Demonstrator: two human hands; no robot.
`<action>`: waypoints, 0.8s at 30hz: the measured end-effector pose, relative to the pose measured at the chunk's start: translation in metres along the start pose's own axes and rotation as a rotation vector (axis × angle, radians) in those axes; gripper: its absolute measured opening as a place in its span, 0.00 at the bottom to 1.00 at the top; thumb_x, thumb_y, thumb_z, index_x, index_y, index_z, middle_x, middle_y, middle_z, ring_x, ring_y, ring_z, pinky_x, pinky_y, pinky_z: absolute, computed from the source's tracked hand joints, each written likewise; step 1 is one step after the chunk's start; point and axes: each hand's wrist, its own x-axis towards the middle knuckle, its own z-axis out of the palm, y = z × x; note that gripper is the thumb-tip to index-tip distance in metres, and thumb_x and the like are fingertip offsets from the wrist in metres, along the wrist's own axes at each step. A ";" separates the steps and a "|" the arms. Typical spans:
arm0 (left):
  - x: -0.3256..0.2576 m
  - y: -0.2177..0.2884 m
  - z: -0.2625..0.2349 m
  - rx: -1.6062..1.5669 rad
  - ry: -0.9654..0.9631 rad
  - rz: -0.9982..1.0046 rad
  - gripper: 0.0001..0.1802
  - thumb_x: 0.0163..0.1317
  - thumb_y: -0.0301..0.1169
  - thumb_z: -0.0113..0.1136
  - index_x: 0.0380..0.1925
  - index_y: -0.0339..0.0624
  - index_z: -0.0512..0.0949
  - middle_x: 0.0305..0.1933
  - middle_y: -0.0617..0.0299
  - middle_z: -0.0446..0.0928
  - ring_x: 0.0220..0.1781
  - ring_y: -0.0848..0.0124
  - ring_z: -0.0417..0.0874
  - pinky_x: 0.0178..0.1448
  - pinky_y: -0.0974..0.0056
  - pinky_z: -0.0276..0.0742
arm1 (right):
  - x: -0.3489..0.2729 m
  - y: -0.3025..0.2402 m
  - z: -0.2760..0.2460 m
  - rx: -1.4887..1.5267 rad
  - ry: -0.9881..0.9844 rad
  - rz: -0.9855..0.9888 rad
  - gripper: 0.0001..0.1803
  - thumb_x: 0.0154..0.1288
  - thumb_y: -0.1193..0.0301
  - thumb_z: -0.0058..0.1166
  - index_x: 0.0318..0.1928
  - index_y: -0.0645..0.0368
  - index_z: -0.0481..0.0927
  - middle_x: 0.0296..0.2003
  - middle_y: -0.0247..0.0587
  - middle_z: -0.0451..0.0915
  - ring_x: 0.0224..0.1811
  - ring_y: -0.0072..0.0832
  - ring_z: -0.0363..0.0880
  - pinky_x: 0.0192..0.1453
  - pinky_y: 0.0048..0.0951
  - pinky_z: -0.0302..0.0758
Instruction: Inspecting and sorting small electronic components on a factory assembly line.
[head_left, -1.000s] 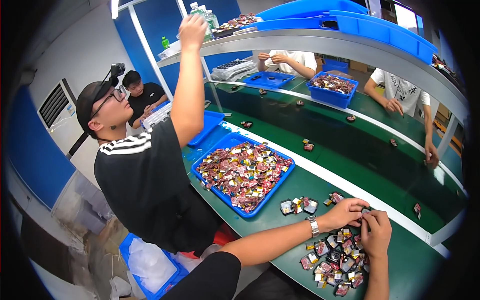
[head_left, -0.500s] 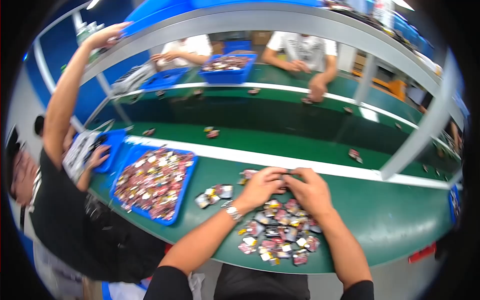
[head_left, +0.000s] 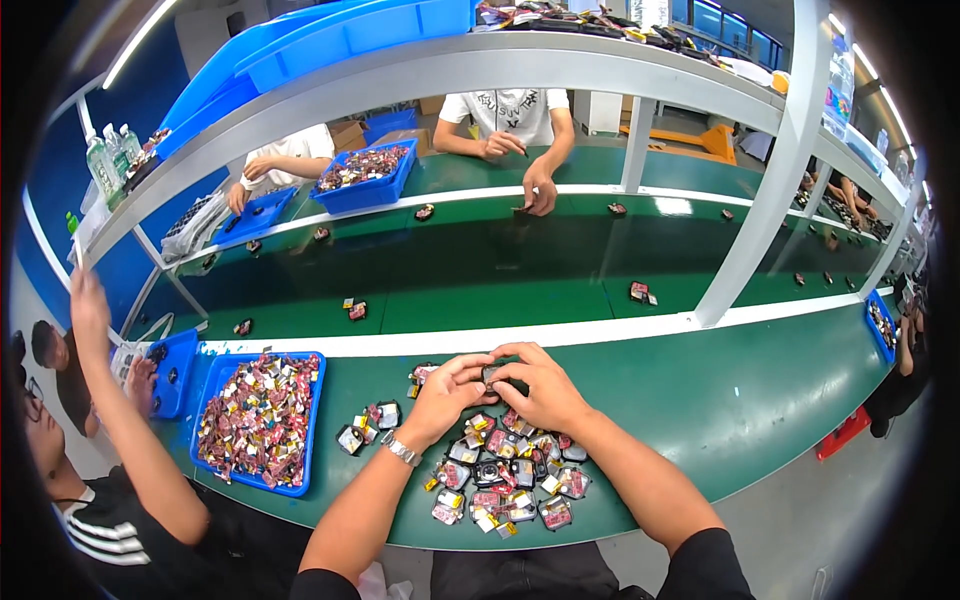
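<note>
My left hand (head_left: 452, 392) and my right hand (head_left: 541, 392) meet over the green work surface, fingers curled around a small dark electronic unit (head_left: 490, 374). Fingers cover most of it. Just below them spreads a loose pile of small electronic units (head_left: 508, 472), with black casings, red circuit boards and silver or yellow-taped parts. Beside my left wrist lies a small group of the same units (head_left: 367, 427). Another unit (head_left: 420, 376) sits partly behind my left hand.
At left, a blue tray (head_left: 318, 420) is heaped with red boards and silver parts. Beyond a white rail (head_left: 420, 340), a green conveyor belt (head_left: 470, 300) carries scattered units. A grey shelf frame (head_left: 765, 190) spans overhead. Co-workers sit at left and across.
My view has swung to the right, so the scene sits further left. My hands still hold the small unit together. The left co-worker's raised arm has come down from the blue bin on the shelf.
</note>
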 end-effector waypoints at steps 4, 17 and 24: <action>-0.001 0.001 0.000 0.018 -0.047 0.011 0.23 0.65 0.18 0.50 0.61 0.32 0.66 0.56 0.52 0.74 0.54 0.69 0.79 0.59 0.63 0.79 | -0.001 0.005 0.005 0.022 0.044 0.049 0.06 0.57 0.72 0.55 0.35 0.60 0.82 0.51 0.42 0.76 0.56 0.40 0.72 0.61 0.37 0.70; -0.002 0.000 -0.001 0.001 0.004 -0.042 0.18 0.68 0.22 0.48 0.58 0.34 0.67 0.55 0.52 0.76 0.55 0.66 0.80 0.58 0.60 0.80 | -0.005 0.002 0.005 0.067 0.028 0.036 0.07 0.57 0.70 0.56 0.35 0.59 0.83 0.50 0.43 0.77 0.57 0.39 0.72 0.62 0.37 0.69; 0.002 -0.001 0.000 0.009 0.006 -0.044 0.17 0.70 0.24 0.47 0.57 0.34 0.67 0.55 0.53 0.76 0.56 0.65 0.79 0.60 0.58 0.79 | -0.007 0.000 0.009 0.028 0.117 0.048 0.07 0.58 0.71 0.57 0.35 0.60 0.83 0.48 0.40 0.77 0.55 0.38 0.73 0.57 0.36 0.73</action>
